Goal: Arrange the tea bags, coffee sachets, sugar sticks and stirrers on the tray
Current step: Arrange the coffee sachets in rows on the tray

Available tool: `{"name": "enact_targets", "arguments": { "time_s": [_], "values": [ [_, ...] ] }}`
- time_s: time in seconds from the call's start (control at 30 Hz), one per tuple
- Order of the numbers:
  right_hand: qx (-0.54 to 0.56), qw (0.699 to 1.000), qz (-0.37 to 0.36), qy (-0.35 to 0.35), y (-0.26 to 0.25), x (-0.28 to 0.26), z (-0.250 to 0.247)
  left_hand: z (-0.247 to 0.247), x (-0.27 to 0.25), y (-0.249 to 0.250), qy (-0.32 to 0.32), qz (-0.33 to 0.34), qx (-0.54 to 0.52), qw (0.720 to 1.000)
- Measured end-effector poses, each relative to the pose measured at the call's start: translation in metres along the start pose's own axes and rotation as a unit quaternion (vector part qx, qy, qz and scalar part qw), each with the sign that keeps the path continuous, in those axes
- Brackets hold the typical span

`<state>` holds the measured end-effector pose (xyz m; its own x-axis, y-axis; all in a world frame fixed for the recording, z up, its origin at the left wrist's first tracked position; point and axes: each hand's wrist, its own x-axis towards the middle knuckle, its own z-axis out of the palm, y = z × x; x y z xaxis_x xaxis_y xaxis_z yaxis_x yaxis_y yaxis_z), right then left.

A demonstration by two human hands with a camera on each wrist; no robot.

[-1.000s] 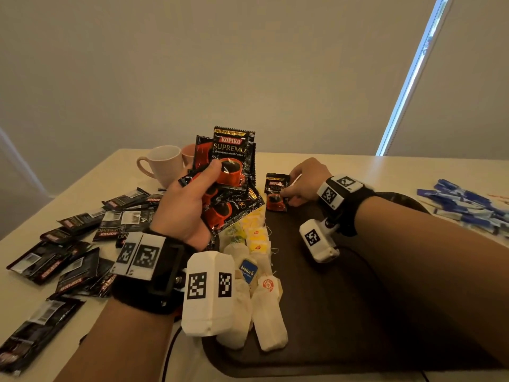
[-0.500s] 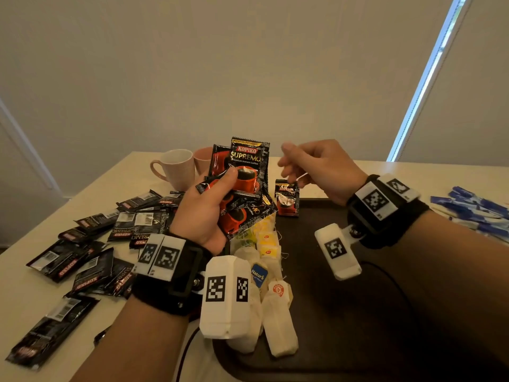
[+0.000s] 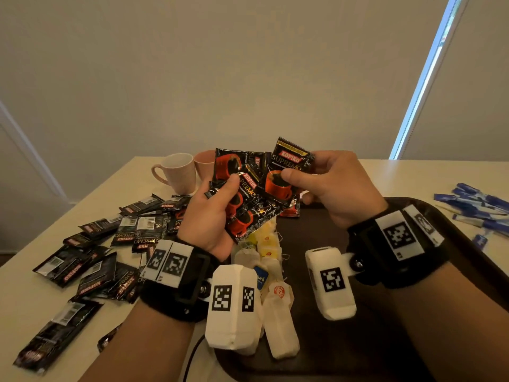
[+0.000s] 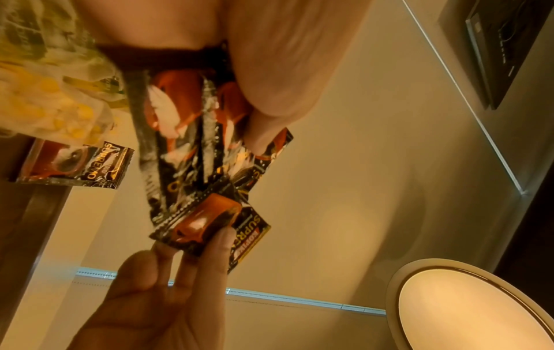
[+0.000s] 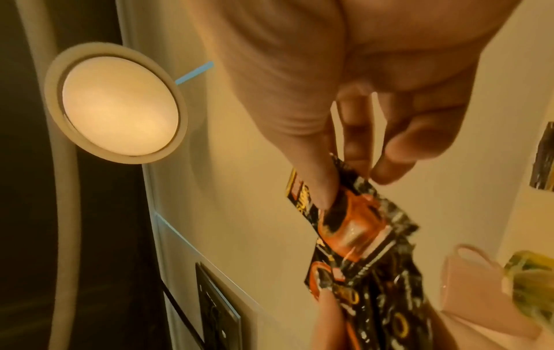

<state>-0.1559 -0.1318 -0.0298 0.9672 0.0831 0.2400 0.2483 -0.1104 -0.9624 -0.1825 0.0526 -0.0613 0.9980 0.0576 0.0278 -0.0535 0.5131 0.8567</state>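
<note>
Centrally, the right hand (image 3: 334, 186) pinched one coffee sachet (image 3: 286, 172) between thumb and fingers; its black wrapper read "KOPIKO SUPREMO" above a red cup. That sachet overlapped the fan of matching sachets (image 3: 242, 199) gripped by the left hand (image 3: 212, 216), thumb pressed across their fronts. Both hands were raised above the far left part of the dark tray (image 3: 358, 340). Beneath them, one sachet (image 3: 290, 212) lay flat on the tray beside a row of tea bags (image 3: 272, 274) with yellow, blue and red tags, the blue one partly legible as "ure". More Kopiko sachets (image 3: 91, 263) lay scattered on the table (image 3: 41, 293) to the left, near two mugs (image 3: 176, 172). Blue sugar sticks (image 3: 479, 208) lay right of the tray, their print unreadable.
</note>
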Motion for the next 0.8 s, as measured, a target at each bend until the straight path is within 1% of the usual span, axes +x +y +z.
{"name": "enact_targets", "arguments": {
  "time_s": [0.17,0.23,0.3,0.43,0.53,0.63,0.73,0.8],
  "values": [
    [0.073,0.994,0.041,-0.071,-0.009,-0.004,0.001,-0.004,0.004,0.001,0.038,0.047,-0.013,0.998],
    [0.088,0.990,0.052,-0.092,-0.010,-0.004,-0.002,-0.007,0.007,0.001,0.063,0.068,-0.008,0.996],
    [0.081,0.988,0.075,-0.104,-0.006,-0.003,-0.004,-0.009,0.008,0.002,0.079,0.083,-0.032,0.993],
    [0.059,0.979,0.128,-0.146,0.006,-0.009,0.010,-0.006,0.006,-0.001,0.042,0.069,-0.082,0.993],
    [0.095,0.976,0.140,-0.137,0.009,-0.012,0.019,-0.001,0.004,-0.004,0.048,0.059,-0.091,0.993],
    [0.134,0.969,0.152,-0.144,0.004,-0.013,0.019,-0.001,0.004,-0.004,0.036,0.066,-0.104,0.992],
    [0.136,0.967,0.149,-0.153,0.003,-0.016,0.022,-0.003,0.005,-0.006,0.031,0.060,-0.118,0.991],
    [0.136,0.969,0.152,-0.140,0.005,-0.016,0.027,-0.002,0.005,-0.007,0.033,0.053,-0.124,0.990]
  ]
}}
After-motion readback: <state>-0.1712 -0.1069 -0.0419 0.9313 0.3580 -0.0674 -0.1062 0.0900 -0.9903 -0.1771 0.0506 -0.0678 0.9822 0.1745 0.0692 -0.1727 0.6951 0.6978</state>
